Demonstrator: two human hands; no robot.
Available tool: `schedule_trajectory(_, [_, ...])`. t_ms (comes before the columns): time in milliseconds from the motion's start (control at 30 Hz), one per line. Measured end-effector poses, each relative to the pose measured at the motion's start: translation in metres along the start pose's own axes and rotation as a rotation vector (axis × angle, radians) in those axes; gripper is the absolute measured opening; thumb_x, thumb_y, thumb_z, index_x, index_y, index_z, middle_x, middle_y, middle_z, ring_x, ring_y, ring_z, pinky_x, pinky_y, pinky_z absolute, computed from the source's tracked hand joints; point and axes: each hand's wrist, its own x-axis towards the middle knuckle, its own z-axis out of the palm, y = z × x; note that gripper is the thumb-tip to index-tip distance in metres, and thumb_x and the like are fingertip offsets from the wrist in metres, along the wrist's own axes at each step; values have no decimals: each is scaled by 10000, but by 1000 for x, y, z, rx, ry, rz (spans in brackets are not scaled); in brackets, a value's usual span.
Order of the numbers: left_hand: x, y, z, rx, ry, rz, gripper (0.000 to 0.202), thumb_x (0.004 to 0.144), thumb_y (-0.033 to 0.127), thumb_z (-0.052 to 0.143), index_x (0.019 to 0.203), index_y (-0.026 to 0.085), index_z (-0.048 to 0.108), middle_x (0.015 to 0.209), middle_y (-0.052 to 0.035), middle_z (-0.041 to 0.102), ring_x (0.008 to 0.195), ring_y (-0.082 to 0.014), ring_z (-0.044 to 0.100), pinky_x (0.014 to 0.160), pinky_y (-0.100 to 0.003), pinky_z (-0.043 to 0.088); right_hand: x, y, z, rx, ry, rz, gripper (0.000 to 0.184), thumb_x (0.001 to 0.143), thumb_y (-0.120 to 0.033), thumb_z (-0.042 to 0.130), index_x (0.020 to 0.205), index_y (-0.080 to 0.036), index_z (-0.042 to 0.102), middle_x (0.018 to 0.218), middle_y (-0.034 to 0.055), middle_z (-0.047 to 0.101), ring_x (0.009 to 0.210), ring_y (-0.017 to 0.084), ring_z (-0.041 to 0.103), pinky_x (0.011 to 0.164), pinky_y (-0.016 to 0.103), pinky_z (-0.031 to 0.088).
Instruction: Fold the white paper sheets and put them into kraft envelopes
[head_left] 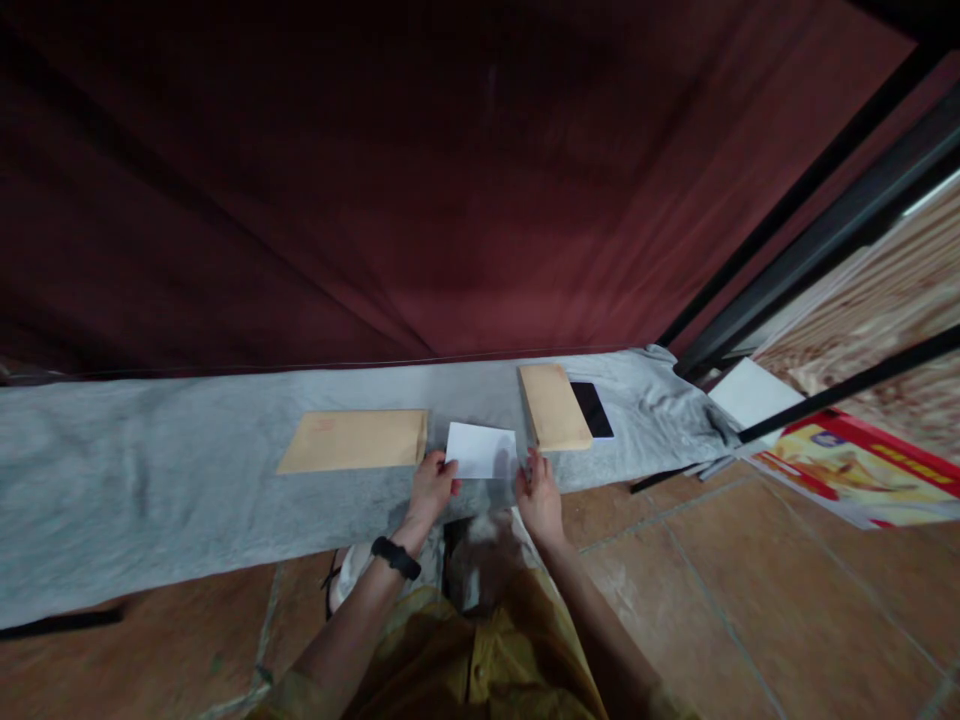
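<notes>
A white sheet of paper point(480, 452), small and rectangular, lies level in front of me above the grey cloth. My left hand point(431, 490), a black band on its wrist, pinches the sheet's lower left corner between thumb and fingers. Close by the sheet's right edge is my right hand point(538, 495), its fingers slightly apart and pointing forward. Its fingertips are near the lower end of a tan envelope point(556, 408); whether they touch it is unclear. Another tan envelope point(356, 442), with a faint reddish mark, lies flat to the left of the sheet.
A dark flat device like a phone or tablet point(592, 410) lies partly beneath the right envelope. Grey cloth point(187, 480) covers the narrow table. A dark red curtain point(465, 200) hangs behind. Black metal bars point(810, 200) and a red-yellow printed box point(870, 465) are at right.
</notes>
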Motion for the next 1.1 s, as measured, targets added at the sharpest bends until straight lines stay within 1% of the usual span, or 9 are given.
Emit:
schedule_trajectory(100, [3,1,6,0,-9,-10,133,860,297,604,812,198,528,569,47,609,425,-96,553,420,-174,344,-3,-11,6,-217,-75,-271,483,993,-268,439,1463,-180,513,1473,174,530,1388,313,463,1144,539,399])
schedule_trajectory(267, [6,5,10,56,-10,12,83,881,228,583,825,187,538,552,37,603,420,-106,548,432,-194,347,-7,-19,29,-420,-261,-442,527,1034,-302,436,1552,-206,421,1635,118,360,1517,322,305,1219,550,281])
schedule_trajectory(433, [-2,6,4,203,73,99,78,866,169,607,864,199,535,530,64,548,436,-117,527,477,-213,354,-13,-10,33,-508,-309,-474,511,1048,-335,452,1547,-225,435,1616,123,393,1510,305,332,1230,532,251])
schedule_trajectory(533, [-14,1,-1,323,159,165,168,871,178,626,1028,184,565,676,7,631,587,-167,615,562,-246,409,-14,-8,32,-509,-296,-481,516,1045,-342,469,1549,-240,429,1620,114,389,1512,300,328,1227,531,254])
schedule_trajectory(600, [-25,-5,-2,529,209,297,215,930,214,556,1141,177,577,800,-61,688,713,-219,668,637,-293,469,-14,-7,33,-508,-291,-481,519,1043,-348,473,1550,-249,425,1619,108,392,1513,301,326,1222,536,259])
schedule_trajectory(700, [-36,-17,0,873,139,638,289,987,205,419,1196,189,618,1089,-138,721,1010,-269,693,878,-392,534,-15,-8,35,-511,-287,-470,525,1039,-333,472,1555,-255,415,1615,105,400,1513,302,324,1220,548,256])
schedule_trajectory(767, [-38,-25,3,982,55,790,360,983,184,406,1278,169,613,1325,-159,659,1247,-285,615,1059,-451,481,-16,-8,35,-508,-290,-460,525,1032,-311,473,1550,-236,425,1613,113,401,1511,308,326,1220,550,253])
schedule_trajectory(900, [-31,-37,2,1103,8,845,471,1005,233,394,1430,72,521,1503,-196,535,1419,-290,483,1172,-479,408,-12,-9,31,-470,-303,-429,486,1020,-264,457,1501,-205,500,1579,109,458,1471,300,394,1213,525,286])
schedule_trajectory(1100, [-18,-33,-11,1167,-56,911,426,990,181,414,1362,101,604,1454,-174,591,1386,-269,526,1153,-435,435,17,-23,37,-427,-276,-344,415,1025,-240,427,1390,-181,616,1465,119,587,1342,270,547,1141,459,418])
